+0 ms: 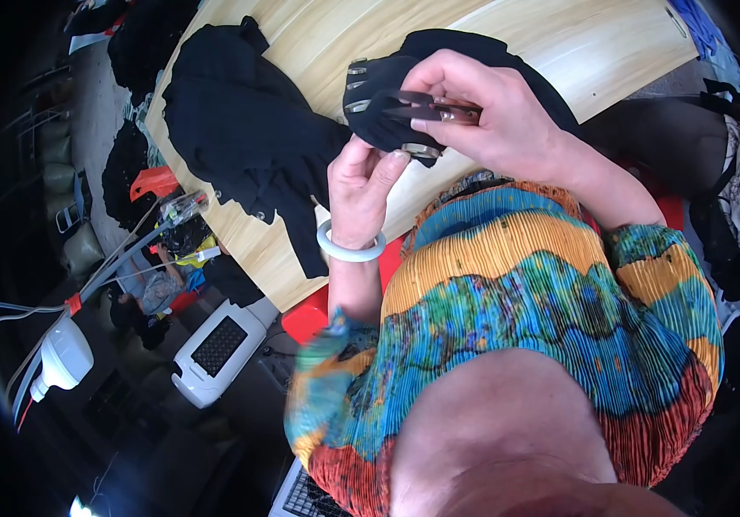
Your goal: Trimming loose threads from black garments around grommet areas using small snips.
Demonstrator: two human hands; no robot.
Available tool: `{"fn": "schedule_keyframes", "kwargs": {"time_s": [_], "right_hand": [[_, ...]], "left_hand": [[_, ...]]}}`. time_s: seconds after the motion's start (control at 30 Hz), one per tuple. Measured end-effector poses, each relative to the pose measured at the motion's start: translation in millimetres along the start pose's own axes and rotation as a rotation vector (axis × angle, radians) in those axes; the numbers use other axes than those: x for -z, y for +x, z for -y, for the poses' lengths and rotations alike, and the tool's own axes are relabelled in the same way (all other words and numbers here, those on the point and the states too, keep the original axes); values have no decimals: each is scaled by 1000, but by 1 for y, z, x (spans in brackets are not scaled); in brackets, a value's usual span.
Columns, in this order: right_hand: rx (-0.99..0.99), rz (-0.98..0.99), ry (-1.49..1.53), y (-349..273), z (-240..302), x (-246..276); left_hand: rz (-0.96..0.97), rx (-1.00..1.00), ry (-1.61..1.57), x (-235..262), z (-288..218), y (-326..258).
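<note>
My left hand, with a pale bangle at the wrist, pinches the edge of a black garment above the table. Several shiny metal-looking buttons or fittings run along that garment's edge, one of them just by my left fingertips. My right hand is closed round a pair of dark thread snips with a brownish part. The blades point left and lie over the black cloth; whether they touch a thread is too small to tell.
Another spread of black cloth lies on the wooden table at the left. A white light bulb hangs on cables at the lower left. A white machine-like device stands below the table's edge. Another person is visible beyond it.
</note>
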State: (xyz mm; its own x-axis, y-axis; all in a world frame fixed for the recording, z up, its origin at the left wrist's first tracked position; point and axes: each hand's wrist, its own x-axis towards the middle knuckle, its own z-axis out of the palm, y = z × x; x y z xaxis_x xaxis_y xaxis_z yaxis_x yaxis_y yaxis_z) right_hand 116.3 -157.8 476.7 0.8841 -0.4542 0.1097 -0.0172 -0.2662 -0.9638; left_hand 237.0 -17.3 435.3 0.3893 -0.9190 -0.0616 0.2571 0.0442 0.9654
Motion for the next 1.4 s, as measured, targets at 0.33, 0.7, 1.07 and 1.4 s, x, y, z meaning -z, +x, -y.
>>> {"fn": "schedule_keyframes", "kwargs": {"time_s": [0.33, 0.7, 1.07, 1.4], "right_hand": [[-237, -429, 435, 14, -28, 12], [-221, -114, 366, -3, -19, 17], [196, -95, -174, -10, -15, 8], [-239, -140, 124, 11, -62, 30]], "left_hand": [[45, 38, -511, 4, -3, 0], [-42, 193, -776, 10, 6, 5], [-210, 176, -537, -6, -10, 10], [163, -18, 315, -21, 10, 15]]}}
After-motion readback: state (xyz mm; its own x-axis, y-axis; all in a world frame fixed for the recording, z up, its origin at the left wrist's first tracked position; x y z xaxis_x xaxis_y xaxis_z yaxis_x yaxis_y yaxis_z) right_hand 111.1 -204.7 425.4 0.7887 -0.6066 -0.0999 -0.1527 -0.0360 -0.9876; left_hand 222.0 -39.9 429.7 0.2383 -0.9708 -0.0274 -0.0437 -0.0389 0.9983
